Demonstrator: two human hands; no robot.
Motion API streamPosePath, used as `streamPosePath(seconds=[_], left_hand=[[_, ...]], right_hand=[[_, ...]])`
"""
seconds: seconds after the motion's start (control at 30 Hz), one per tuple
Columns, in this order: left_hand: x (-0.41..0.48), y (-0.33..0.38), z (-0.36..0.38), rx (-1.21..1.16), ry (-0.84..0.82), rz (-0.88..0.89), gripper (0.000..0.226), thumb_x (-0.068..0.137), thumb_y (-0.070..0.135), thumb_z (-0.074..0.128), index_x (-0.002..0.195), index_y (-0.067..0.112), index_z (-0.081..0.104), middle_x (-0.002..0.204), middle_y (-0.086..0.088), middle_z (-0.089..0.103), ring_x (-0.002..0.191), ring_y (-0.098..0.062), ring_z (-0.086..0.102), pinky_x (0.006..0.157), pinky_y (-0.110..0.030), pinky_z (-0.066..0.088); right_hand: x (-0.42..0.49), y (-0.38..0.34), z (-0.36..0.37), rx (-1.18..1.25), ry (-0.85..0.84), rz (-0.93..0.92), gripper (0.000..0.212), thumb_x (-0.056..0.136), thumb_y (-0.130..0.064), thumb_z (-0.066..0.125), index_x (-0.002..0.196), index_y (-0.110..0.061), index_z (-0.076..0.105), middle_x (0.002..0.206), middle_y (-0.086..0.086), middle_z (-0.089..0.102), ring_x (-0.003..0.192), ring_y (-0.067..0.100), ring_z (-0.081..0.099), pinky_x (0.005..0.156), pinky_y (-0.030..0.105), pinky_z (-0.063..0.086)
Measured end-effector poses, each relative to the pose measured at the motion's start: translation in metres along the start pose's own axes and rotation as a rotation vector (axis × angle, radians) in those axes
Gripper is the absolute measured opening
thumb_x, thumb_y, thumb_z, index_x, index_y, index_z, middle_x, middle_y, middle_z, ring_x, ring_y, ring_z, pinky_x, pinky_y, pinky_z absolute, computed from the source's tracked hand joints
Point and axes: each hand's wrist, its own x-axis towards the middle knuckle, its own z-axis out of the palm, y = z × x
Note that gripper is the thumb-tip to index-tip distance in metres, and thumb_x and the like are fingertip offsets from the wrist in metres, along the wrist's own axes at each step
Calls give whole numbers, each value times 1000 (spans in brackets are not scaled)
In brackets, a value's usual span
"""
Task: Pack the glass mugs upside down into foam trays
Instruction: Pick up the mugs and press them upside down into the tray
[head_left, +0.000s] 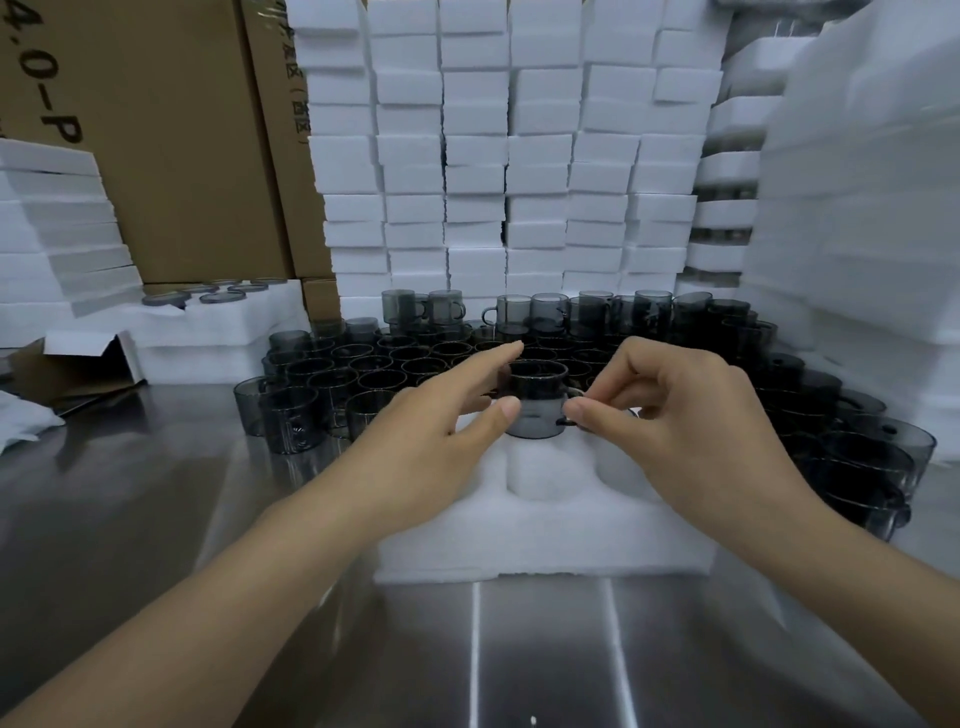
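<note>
Mug (537, 410) handle half behind right hand (691, 415)

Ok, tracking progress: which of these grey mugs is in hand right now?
The mug over the foam tray, its handle pinched by the right hand; the other mugs stand untouched around the tray.

A smoky, translucent grey is shown by the mug (537, 400) over the foam tray (545, 525), which is plain white. The same dark grey tint is seen in the glass mugs (363, 364) massed along the table's far edge. The stacked foam blocks (478, 156) are white, and the cardboard boxes (171, 130) are brown, printed in black. The table (156, 519) is silver-grey, streaked with pale reflections.
</note>
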Motion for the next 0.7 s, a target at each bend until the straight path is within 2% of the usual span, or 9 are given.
streamPosePath(seconds=[0.1, 0.2, 0.33, 0.43, 0.47, 0.5, 0.57, 0.63, 0.7], left_hand=[[0, -3, -2, 31, -107, -18, 63, 111, 50, 46, 160, 68, 11, 159, 31, 39, 144, 8, 39, 119, -28, 35], [1, -5, -2, 57, -158, -45, 68, 113, 46, 44, 155, 74, -1, 145, 19, 53, 118, -2, 44, 111, -34, 43], [-1, -4, -4, 21, -157, -78, 71, 114, 38, 45, 151, 80, 1, 140, 20, 58, 108, -8, 48, 112, -46, 48], [-2, -2, -4, -2, -145, -70, 73, 114, 36, 45, 149, 82, 1, 159, 22, 44, 129, 2, 50, 114, -38, 46], [-2, -2, -4, -7, -153, -76, 75, 113, 33, 46, 149, 82, 1, 157, 19, 46, 129, -1, 49, 117, -42, 44], [-2, -2, -5, -7, -167, -87, 77, 113, 31, 46, 148, 83, 1, 152, 19, 48, 122, -6, 47, 118, -49, 43], [-3, -1, -6, 5, -197, -105, 80, 111, 28, 46, 148, 83, 1, 156, 28, 40, 113, -11, 44, 119, -54, 41], [-3, 0, -6, 3, -199, -108, 80, 111, 26, 46, 149, 82, 3, 157, 35, 34, 107, -7, 47, 116, -52, 44], [-4, 2, -6, -6, -182, -108, 80, 110, 23, 46, 150, 80, 6, 150, 41, 36, 91, -2, 52, 104, -46, 53]], right_hand=[[0, 0, 0, 32, -4, 13, 23, 85, -34, 89, 76, -32, 68, 70, -20, 75, 62, -2, 67, 53, 11, 43], [1, -1, -1, 98, -81, 35, 18, 87, -34, 87, 93, -39, 71, 74, -20, 78, 72, -2, 72, 56, 10, 45], [1, 1, 0, 138, -110, 11, 17, 89, -31, 86, 98, -41, 76, 77, -22, 78, 78, -7, 73, 64, 4, 44], [1, 3, 2, 159, -124, 7, 18, 88, -27, 87, 94, -39, 76, 77, -21, 78, 76, -8, 73, 64, 5, 45], [1, 5, 2, 155, -124, 5, 19, 87, -26, 88, 93, -39, 76, 78, -22, 78, 79, -7, 74, 68, 7, 46], [1, 5, 3, 153, -123, 5, 20, 87, -25, 88, 92, -39, 76, 78, -22, 78, 81, -7, 74, 70, 7, 47], [2, 7, 4, 148, -133, 13, 19, 88, -25, 88, 91, -39, 75, 78, -22, 78, 78, -8, 73, 67, 5, 46], [3, 8, 4, 152, -153, 28, 17, 89, -26, 87, 92, -38, 75, 77, -21, 78, 72, -7, 71, 60, 4, 43], [4, 9, 3, 169, -185, 38, 15, 90, -28, 86, 93, -37, 74, 78, -19, 79, 67, -5, 70, 55, 7, 42]])
